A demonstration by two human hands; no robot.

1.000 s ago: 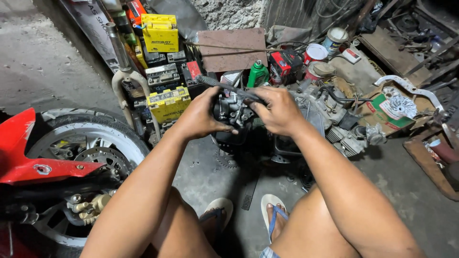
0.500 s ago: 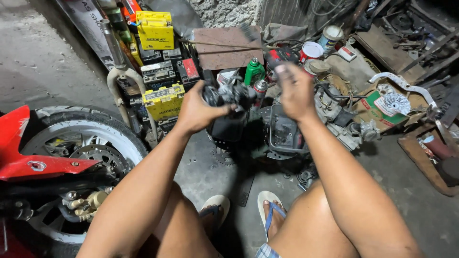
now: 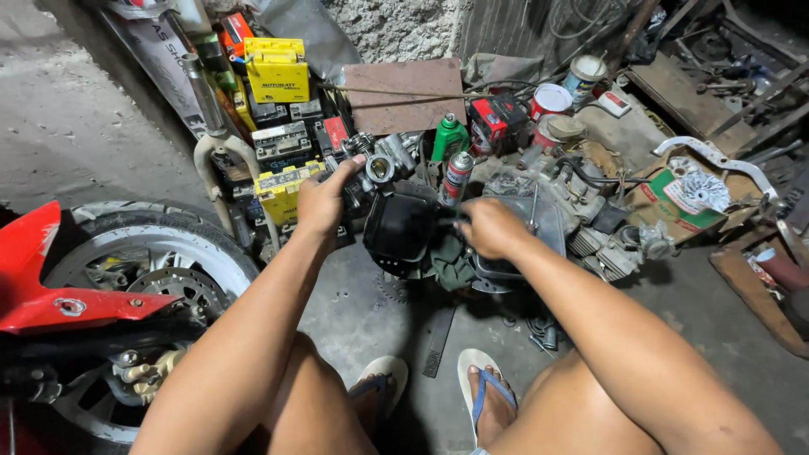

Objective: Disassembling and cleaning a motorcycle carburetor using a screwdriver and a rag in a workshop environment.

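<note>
On a cluttered workshop's concrete floor (image 3: 354, 312), the left hand (image 3: 324, 198) grips a carburetor (image 3: 377, 164) raised above a black housing (image 3: 403, 229), which the right hand (image 3: 490, 227), closed on its right edge, steadies just below.

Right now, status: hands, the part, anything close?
Left hand gripping carburetor, raised. Right hand lower, closed on something by the black housing; what, can't tell. Spray can and green bottle close behind.
</note>
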